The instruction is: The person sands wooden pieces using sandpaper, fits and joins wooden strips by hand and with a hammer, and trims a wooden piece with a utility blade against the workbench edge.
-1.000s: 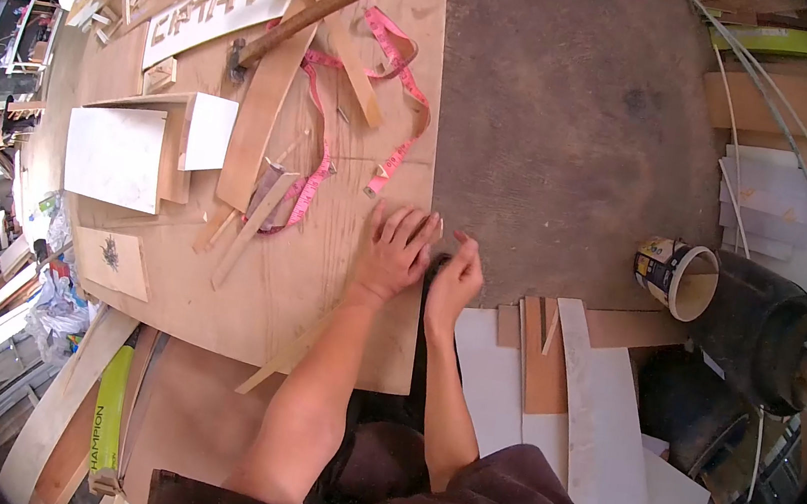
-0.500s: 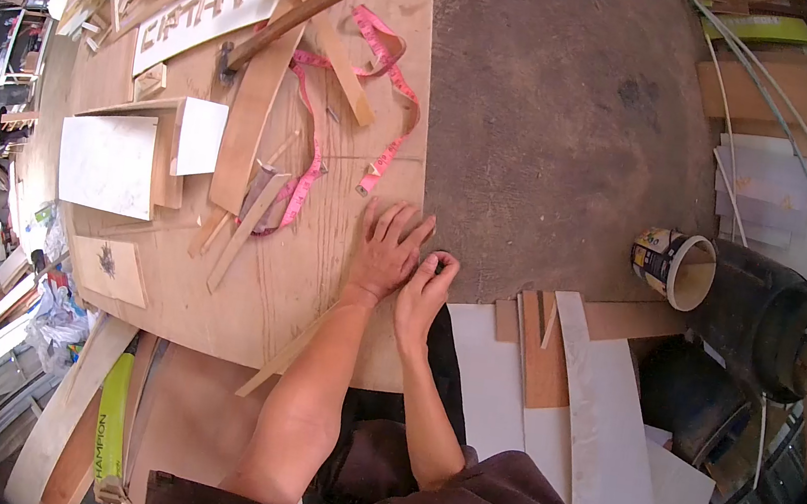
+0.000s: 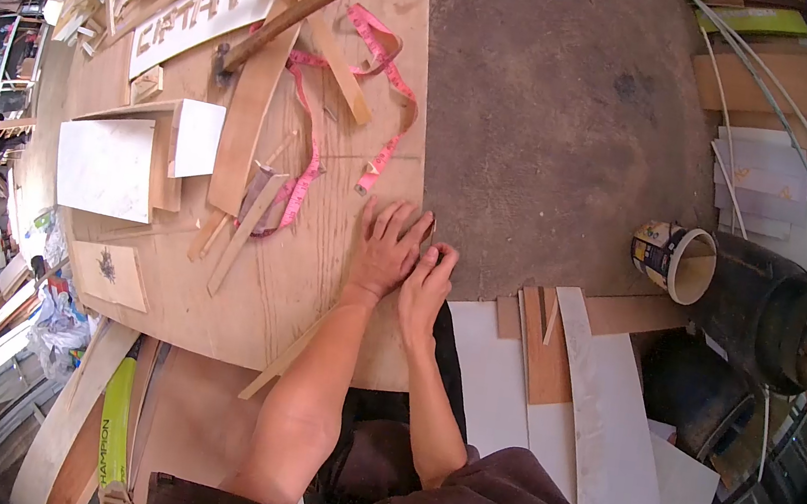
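Observation:
My left hand [image 3: 386, 252] lies flat on the pale plywood tabletop [image 3: 328, 213] near its right edge, fingers stretched out and slightly apart. Close beside it, my right hand [image 3: 426, 283] is at that edge with fingers curled together; whatever they pinch, if anything, is hidden. A pink tape measure [image 3: 309, 175] winds loosely across the wood ahead of my left hand. A thin wooden strip [image 3: 247, 233] lies left of the hand, and another strip [image 3: 285, 358] passes beneath my left forearm.
A hammer [image 3: 291, 22] rests among wood offcuts at the upper left. White box-like pieces [image 3: 107, 165] stand at left. On the right are a paint bucket [image 3: 692, 267], a black drum [image 3: 755, 305] and white sheets [image 3: 620, 420]. Brown floor [image 3: 561, 120] extends beyond the table edge.
My right hand's fingers have shifted slightly, and the dark gap seen between thumb and fingers has closed. My left hand stays in place. The view has moved a little.

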Demonstrator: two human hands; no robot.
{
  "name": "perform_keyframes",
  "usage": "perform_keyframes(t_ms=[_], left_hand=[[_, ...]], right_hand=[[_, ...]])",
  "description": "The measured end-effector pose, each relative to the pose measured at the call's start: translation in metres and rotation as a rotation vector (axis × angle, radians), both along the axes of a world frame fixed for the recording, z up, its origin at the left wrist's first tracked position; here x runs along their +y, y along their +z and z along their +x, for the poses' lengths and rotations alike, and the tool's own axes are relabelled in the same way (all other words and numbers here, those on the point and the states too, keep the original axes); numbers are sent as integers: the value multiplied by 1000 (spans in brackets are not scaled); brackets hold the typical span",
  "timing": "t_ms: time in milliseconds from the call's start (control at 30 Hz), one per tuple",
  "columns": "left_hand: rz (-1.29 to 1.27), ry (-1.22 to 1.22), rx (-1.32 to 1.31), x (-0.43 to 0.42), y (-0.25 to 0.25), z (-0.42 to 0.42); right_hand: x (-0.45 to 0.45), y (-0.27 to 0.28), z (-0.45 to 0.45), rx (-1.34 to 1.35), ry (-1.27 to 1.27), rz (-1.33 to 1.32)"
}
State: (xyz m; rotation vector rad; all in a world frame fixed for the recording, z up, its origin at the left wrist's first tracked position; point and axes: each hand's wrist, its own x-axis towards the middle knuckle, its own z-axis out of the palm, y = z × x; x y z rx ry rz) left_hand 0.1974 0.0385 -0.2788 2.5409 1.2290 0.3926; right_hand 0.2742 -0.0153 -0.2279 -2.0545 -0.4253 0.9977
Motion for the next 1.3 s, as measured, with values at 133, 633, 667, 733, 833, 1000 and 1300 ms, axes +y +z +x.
perform_keyframes(t_ms=[133,633,667,733,833,1000,1300], left_hand=[[-5,13,-7,0,4,2],[24,6,-9,1,2,2],[23,12,4,0,0,2],[23,18,13,1,1,4],[21,13,-12,2,5,3],[16,6,-9,2,4,3],[17,-5,-12,3,7,3]], right_hand=[[-1,-4,5,-39,20,6],[1,-3,18,-33,129,9],[0,-6,18,-33,129,7],[0,-11,18,-83,202,-65],[3,-10,19,-93,209,-70],[-5,-9,20,-64,269,-110],[-11,-13,27,-69,356,-116]])
